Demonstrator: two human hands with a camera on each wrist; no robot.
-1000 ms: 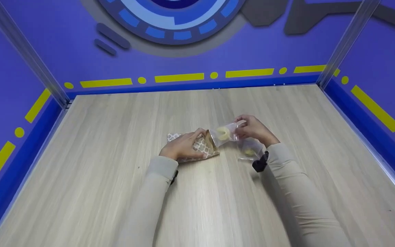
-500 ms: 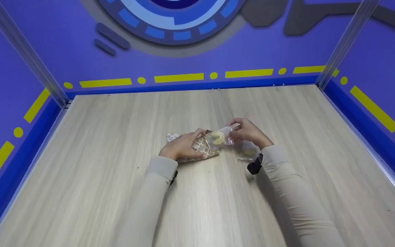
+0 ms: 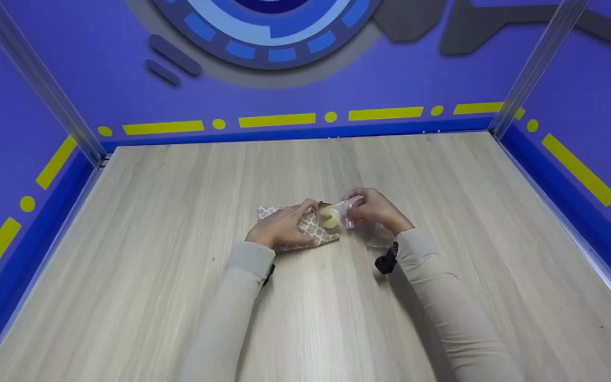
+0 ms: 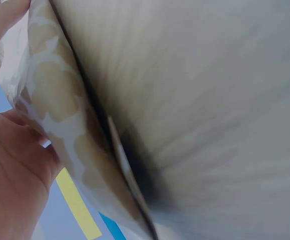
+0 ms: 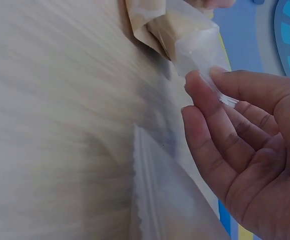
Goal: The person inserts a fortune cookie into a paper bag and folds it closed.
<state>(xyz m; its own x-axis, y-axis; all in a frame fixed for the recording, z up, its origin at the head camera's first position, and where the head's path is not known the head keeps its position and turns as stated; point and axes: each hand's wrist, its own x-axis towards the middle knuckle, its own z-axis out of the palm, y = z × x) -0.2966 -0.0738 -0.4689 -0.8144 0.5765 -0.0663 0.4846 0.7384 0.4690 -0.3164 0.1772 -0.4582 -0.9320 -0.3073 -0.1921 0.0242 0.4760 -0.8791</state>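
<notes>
My left hand (image 3: 282,227) grips a small paper bag (image 3: 312,229) with a white and tan lattice pattern, lying on the table with its mouth facing right. Between the thumb and fingertips of my right hand (image 3: 375,208) is the crimped end of a clear plastic packet (image 5: 199,47). A pale yellow curved piece (image 3: 330,217) shows inside that packet, whose far end lies within the bag's mouth. Another clear packet (image 5: 170,200) rests on the table below my right hand, partly hidden by it in the head view. The left wrist view shows the bag's side (image 4: 57,92) close up.
The wood-grain table (image 3: 178,297) stretches around both hands. Blue panels (image 3: 284,95) with yellow dashes close it off at the back and both sides, with metal posts (image 3: 533,63) at the back corners.
My right hand has moved left and slightly nearer, pushing the packet from the bag's edge into its mouth. The left hand and the bag have stayed in place.
</notes>
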